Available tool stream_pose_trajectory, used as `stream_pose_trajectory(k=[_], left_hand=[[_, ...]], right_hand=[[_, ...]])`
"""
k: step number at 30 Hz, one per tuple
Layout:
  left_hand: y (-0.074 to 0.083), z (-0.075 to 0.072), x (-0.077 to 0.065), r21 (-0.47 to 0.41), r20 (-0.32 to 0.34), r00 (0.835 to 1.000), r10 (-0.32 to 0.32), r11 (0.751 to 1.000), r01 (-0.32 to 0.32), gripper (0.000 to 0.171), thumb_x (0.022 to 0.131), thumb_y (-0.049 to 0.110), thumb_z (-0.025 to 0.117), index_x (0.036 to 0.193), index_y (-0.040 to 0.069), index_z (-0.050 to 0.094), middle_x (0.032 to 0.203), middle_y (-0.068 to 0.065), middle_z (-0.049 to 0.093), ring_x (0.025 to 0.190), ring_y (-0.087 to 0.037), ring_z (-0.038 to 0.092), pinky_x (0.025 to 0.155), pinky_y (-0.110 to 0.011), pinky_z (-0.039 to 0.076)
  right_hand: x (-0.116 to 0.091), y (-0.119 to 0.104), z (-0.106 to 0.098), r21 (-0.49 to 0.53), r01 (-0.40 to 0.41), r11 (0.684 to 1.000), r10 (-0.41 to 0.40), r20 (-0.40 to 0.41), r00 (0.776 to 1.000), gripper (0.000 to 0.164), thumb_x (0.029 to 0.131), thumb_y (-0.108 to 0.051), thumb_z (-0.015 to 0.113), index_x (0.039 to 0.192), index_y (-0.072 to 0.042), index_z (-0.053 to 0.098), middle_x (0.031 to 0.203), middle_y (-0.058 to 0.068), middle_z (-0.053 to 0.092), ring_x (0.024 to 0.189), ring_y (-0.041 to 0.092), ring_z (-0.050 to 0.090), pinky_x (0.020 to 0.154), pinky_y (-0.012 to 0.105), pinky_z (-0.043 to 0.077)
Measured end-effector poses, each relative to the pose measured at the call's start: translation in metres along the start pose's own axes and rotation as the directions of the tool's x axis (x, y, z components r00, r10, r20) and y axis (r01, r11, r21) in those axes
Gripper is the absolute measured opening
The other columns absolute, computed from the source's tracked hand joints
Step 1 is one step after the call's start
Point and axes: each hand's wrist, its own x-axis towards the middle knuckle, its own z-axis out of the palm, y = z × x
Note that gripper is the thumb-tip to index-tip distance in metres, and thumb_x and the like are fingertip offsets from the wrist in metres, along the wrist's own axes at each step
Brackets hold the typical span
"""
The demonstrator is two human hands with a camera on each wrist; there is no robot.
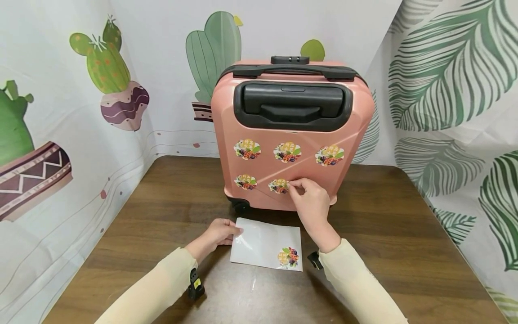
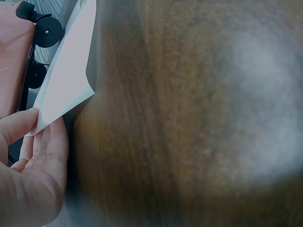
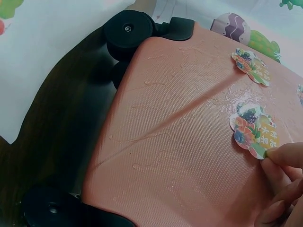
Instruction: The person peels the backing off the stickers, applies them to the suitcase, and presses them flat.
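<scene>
A pink suitcase (image 1: 299,198) stands upright at the back of the table, several round fruit stickers on its face. At the middle of the lower row, my right hand (image 1: 311,200) pinches the right edge of a sticker (image 1: 278,186) between thumb and forefinger. This sticker (image 3: 253,127) lies against the suitcase in the right wrist view. My left hand (image 1: 218,232) holds the left edge of a white backing sheet (image 1: 259,243), thumb on top and fingers beneath. One fruit sticker (image 1: 288,257) is on the sheet's lower right corner.
The brown wooden table (image 1: 162,193) reaches back to a patterned cloth (image 1: 162,90). Black wheels (image 3: 128,30) sit at the suitcase's base, and a black handle (image 1: 293,101) is recessed in its upper face. Each wrist wears a small black device (image 1: 196,285).
</scene>
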Motion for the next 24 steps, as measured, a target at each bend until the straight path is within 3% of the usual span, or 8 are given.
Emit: stream_pose_trajectory(k=[17,24], left_hand=[[-0.0006,-0.0002,0.0004,-0.013,-0.007,1.0,0.022,1.0,-0.022,0.013,0.091,0.009,0.074,0.092,0.0,0.065,0.077,-0.004,0.071,0.066,-0.011,0.067,0.068,-0.032,0.061],[0.0004,-0.0006,0.0008,-0.006,-0.016,1.0,0.002,1.0,-0.002,0.011,0.092,0.008,0.073,0.09,0.001,0.065,0.076,-0.004,0.071,0.066,-0.011,0.067,0.07,-0.032,0.062]], right_hand=[[-0.0013,0.0013,0.0002,-0.038,0.025,0.999,-0.025,-0.002,1.0,0.004,0.088,-0.012,0.077,0.087,-0.01,0.08,0.086,0.007,0.079,0.072,0.025,0.07,0.065,0.038,0.043],[-0.0013,0.0017,0.0009,-0.037,0.039,0.999,-0.039,-0.004,0.999,0.005,0.089,-0.013,0.077,0.088,-0.009,0.08,0.085,0.007,0.079,0.071,0.024,0.071,0.064,0.041,0.048]])
